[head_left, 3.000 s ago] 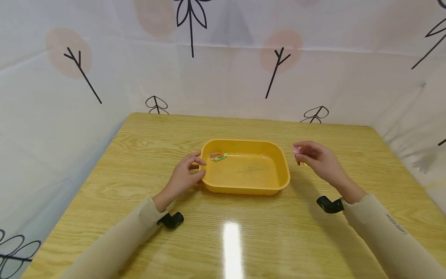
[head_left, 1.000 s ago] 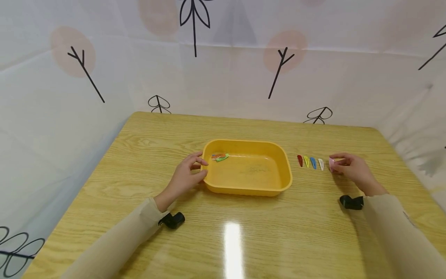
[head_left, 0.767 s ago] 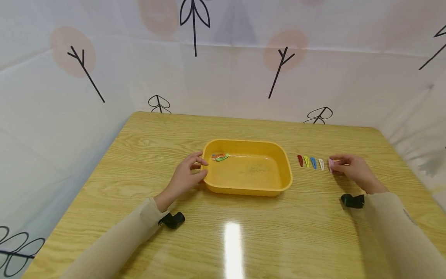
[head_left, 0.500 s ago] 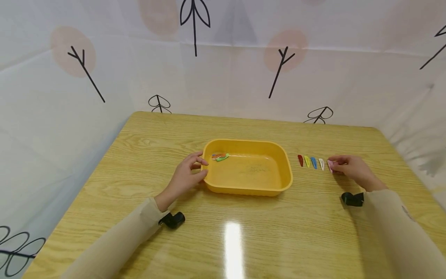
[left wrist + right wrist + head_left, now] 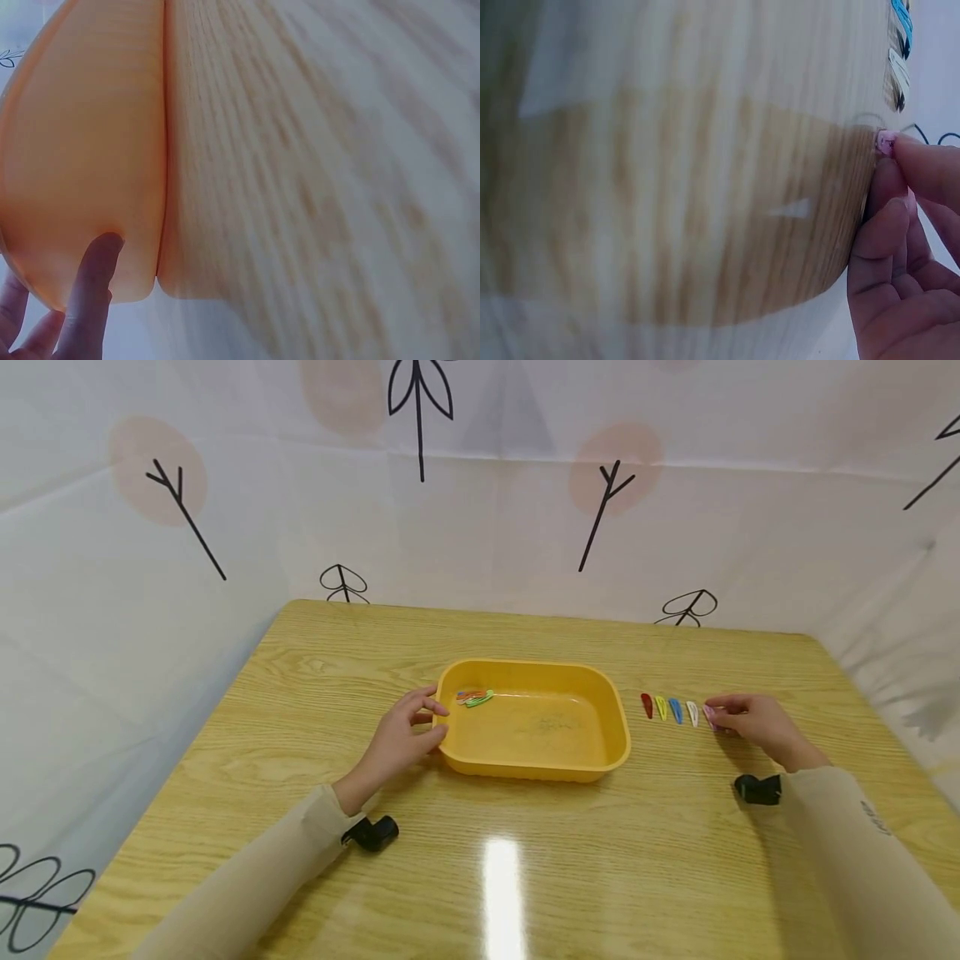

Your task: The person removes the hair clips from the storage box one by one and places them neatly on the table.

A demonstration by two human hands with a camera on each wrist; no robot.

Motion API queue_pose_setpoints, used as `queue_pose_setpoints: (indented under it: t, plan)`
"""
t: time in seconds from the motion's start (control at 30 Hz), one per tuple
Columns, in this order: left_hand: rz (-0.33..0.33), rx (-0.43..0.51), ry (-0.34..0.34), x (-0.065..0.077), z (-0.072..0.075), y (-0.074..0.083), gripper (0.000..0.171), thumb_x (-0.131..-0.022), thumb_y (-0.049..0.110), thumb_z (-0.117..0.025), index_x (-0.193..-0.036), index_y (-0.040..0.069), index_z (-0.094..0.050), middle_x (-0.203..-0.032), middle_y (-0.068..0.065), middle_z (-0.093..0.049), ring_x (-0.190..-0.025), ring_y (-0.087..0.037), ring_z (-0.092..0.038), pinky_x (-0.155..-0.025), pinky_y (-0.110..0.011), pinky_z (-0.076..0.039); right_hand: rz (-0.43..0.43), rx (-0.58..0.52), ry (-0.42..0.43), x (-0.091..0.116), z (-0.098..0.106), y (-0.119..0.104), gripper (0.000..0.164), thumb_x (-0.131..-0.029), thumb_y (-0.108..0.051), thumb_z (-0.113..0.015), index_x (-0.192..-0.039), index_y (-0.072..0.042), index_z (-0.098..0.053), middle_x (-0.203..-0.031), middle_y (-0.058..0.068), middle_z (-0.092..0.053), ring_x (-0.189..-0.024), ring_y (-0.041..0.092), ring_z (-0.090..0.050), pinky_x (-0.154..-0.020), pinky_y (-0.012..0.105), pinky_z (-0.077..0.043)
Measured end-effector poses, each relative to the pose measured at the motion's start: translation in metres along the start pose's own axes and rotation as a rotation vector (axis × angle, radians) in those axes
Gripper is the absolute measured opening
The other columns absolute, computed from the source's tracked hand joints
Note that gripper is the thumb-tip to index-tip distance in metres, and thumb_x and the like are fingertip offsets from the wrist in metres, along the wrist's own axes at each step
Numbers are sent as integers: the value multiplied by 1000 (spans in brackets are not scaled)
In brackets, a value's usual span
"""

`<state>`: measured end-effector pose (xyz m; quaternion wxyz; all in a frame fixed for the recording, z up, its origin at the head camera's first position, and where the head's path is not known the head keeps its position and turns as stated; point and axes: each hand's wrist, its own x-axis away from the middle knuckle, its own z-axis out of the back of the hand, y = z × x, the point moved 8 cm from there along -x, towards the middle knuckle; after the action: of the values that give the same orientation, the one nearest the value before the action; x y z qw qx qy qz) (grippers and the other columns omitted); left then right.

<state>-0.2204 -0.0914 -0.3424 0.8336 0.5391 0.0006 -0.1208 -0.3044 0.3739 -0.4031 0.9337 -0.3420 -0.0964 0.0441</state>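
Just right of the yellow plastic tray (image 5: 532, 770), my right hand (image 5: 759, 724) pinches a pink snap hair clip (image 5: 709, 717) at the table surface; its fingertips cover part of it. To its left lie a white clip (image 5: 692, 713), a blue clip (image 5: 676, 710), a yellow clip (image 5: 661, 707) and a red clip (image 5: 647, 705) in a slanting row. My left hand (image 5: 401, 735) holds the tray's left end, its thumb (image 5: 97, 262) against the outer wall in the left wrist view. Inside the tray, a green clip (image 5: 478, 699) and orange clips (image 5: 471, 696) lie bunched at the upper left.
The wood-grain table (image 5: 585, 860) carries the tray near its middle. A patterned white cloth (image 5: 487, 543) hangs behind and along both sides. Black wrist cameras (image 5: 757, 789) sit below each sleeve cuff.
My right hand has moved right from beside the tray; the row of clips has come into view. The pink clip has tipped down towards the table and shifted slightly left. My left hand stays put.
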Motion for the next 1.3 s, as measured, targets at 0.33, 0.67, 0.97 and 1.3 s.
queue_pose_setpoints:
  t: [0.33, 0.67, 0.97, 1.3]
  plan:
    - [-1, -9, 5, -1, 0, -1, 17, -84, -1, -60, -99, -8, -57, -140, -23, -37, -106, -42, -54, -82, -40, -52, -38, 21, 21, -1, 1, 3, 57, -95, -34, -52, -125, 14, -48, -115, 27, -56, -78, -3, -51, -65, 17, -47]
    - [0, -1, 14, -15, -4, -40, 18, -84, 6, -65, -100, 0, -60, -142, -15, -37, -106, -37, -55, -81, -39, -52, 28, 53, 71, 6, 9, -12, 48, -96, -24, -50, -125, 14, -47, -100, 25, -58, -76, 16, -56, -60, 27, -47]
    - [5, 4, 15, -15, -4, -43, 14, -84, 10, -65, -96, 6, -61, -141, -9, -39, -106, -34, -56, -72, -32, -55, 116, 70, 140, 12, 20, -41, 40, -96, -18, -50, -126, 8, -50, -100, 24, -59, -78, 24, -59, -62, 33, -48]
    - [10, 14, 13, -15, -4, -43, 14, -83, 10, -65, -96, 6, -61, -141, -7, -39, -106, -33, -55, -70, -31, -55, 171, 63, 165, 14, 27, -78, 40, -95, -21, -54, -126, 4, -52, -98, 20, -60, -74, 5, -56, -62, 29, -48]
